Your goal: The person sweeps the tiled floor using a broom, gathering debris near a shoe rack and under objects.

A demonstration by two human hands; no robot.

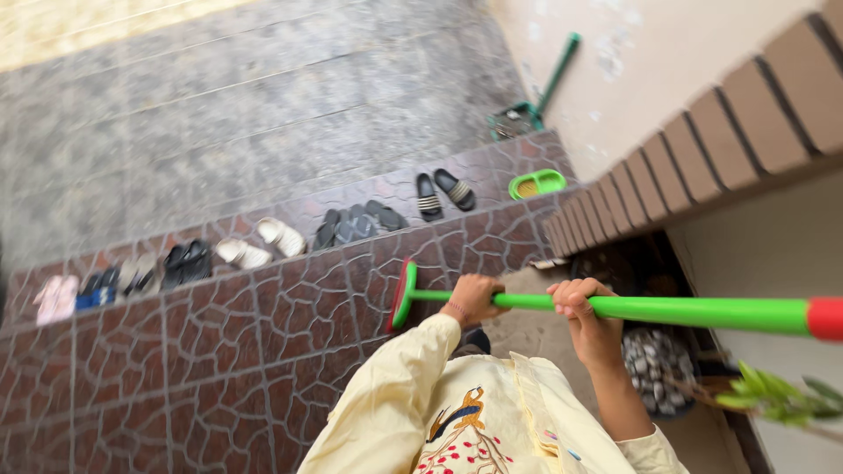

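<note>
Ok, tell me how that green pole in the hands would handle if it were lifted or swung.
The green pole looks stiff: it runs straight between the left hand and right hand. Probably light, seemingly plastic. Its smooth surface could slip, and being round it may roll if laid down.

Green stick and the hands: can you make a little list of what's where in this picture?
left hand: wrapped round the stick, near its red-capped end
right hand: gripping the stick further along
stick: green, held level
shoes: row on the tiled step
dustpan: green, against the wall
basin: green, on the step
sleeve: pale yellow
</note>
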